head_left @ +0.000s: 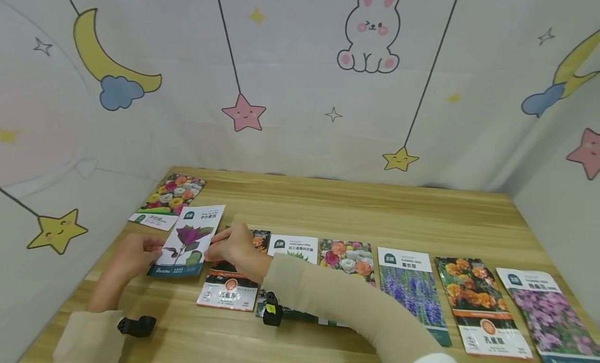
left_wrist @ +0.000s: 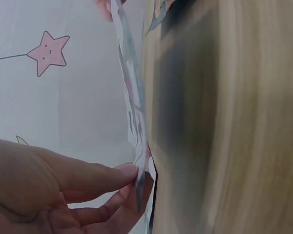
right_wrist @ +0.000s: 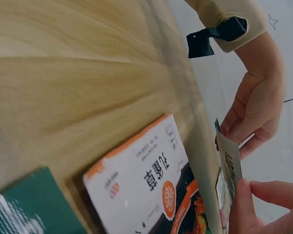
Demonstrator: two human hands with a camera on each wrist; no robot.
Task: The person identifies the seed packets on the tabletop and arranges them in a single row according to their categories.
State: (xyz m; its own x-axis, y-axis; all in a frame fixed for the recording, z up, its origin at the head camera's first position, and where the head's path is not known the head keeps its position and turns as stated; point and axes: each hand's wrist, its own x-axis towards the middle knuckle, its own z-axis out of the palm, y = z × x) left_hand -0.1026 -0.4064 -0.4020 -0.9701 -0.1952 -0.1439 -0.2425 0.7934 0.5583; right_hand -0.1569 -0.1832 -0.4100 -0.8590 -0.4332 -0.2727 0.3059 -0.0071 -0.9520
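A seed packet with a purple-leaved plant (head_left: 187,235) is held above the left part of the wooden table. My left hand (head_left: 133,256) pinches its left edge between thumb and fingers. At the right edge, my right hand (head_left: 239,251) pinches it too. From the left wrist the packet (left_wrist: 132,92) appears nearly edge-on, raised off the wood with a shadow beneath. An orange marigold packet (head_left: 229,287) lies under my right hand, partly covered. Behind the held packet lies a packet with mixed-colour flowers (head_left: 171,196), partly overlapped in the head view.
To the right, a row of packets continues: a white-topped one (head_left: 292,243), a mixed-flower one (head_left: 347,253), a lavender one (head_left: 412,290), another marigold one (head_left: 485,300) and a pink-flowered one (head_left: 550,313). My right forearm (head_left: 347,300) crosses over some. A printed cloth (head_left: 300,118) hangs behind.
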